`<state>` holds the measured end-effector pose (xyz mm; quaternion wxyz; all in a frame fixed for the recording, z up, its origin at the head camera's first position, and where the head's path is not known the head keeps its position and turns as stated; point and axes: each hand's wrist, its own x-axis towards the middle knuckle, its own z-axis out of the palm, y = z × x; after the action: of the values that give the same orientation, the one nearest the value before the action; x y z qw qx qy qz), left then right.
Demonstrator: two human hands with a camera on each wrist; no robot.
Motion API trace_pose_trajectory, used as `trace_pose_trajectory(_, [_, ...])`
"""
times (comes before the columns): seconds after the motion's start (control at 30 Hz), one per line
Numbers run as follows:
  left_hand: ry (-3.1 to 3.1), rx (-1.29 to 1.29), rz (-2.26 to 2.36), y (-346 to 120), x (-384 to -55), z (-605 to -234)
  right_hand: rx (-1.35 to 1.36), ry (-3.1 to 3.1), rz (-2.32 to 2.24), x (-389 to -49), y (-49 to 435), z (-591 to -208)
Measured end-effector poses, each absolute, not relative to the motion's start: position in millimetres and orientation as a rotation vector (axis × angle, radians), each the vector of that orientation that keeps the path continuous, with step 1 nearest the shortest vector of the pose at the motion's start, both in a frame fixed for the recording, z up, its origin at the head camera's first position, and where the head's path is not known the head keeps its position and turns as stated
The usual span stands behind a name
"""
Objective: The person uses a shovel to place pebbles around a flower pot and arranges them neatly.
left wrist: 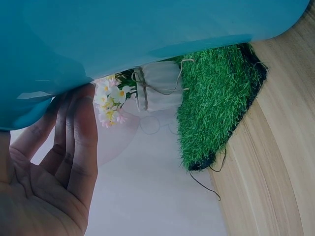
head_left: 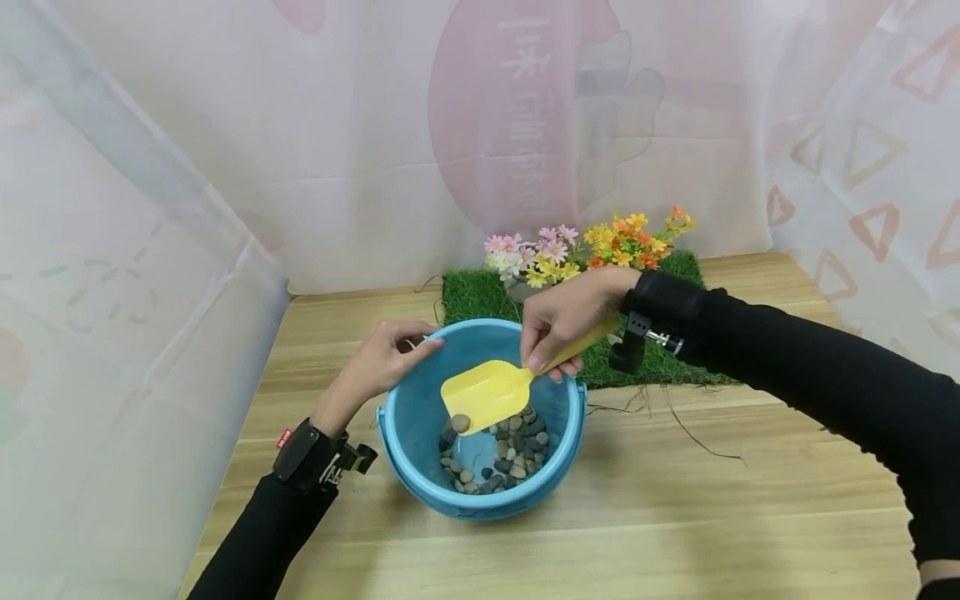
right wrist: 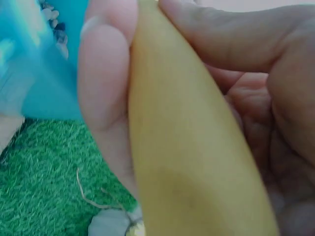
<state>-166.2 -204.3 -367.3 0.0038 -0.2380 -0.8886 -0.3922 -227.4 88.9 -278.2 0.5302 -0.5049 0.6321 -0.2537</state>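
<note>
A blue bucket (head_left: 405, 458) stands on the table, with grey and tan pebbles (head_left: 517, 450) spread over its floor. My right hand (head_left: 562, 317) grips the handle of a yellow toy shovel (head_left: 487, 392), its blade tilted over the bucket's opening. One tan pebble (head_left: 461, 423) shows at the blade's front edge. In the right wrist view the fingers wrap the shovel's handle (right wrist: 182, 128). My left hand (head_left: 386, 358) holds the bucket's rim at the far left side, thumb at the rim. Its fingers (left wrist: 81, 142) lie along the bucket's outer wall in the left wrist view.
Behind the bucket lies a green artificial grass mat (head_left: 480, 296) with loose strings trailing from it. Pink and yellow flowers (head_left: 551, 254) and orange flowers (head_left: 630, 242) stand on the mat. A printed curtain (head_left: 360, 167) closes off the back and sides of the wooden table (head_left: 712, 500).
</note>
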Motion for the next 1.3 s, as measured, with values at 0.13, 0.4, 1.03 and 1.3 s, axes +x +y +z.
trace_pose_trajectory(0.13, [-2.793,-0.74,-1.225,-204.3,-166.1,-366.4,-1.183,1.553,-0.634,-229.1,102.8,-275.4])
trace_pose_trajectory(0.4, [-2.803,-0.742,-1.217,-205.4,-167.4,-367.9,-1.126,1.639,-0.683,-231.7,125.1,-271.9])
trace_pose_trajectory(1.03, [-2.798,-0.745,-1.217,-207.8,-166.2,-365.5,-1.105,1.752,-0.774,-233.6,157.0,-274.4])
trace_pose_trajectory(1.3, [-2.791,-0.753,-1.232,-210.1,-164.9,-365.4,-1.066,1.832,-0.794,-237.5,171.6,-277.2])
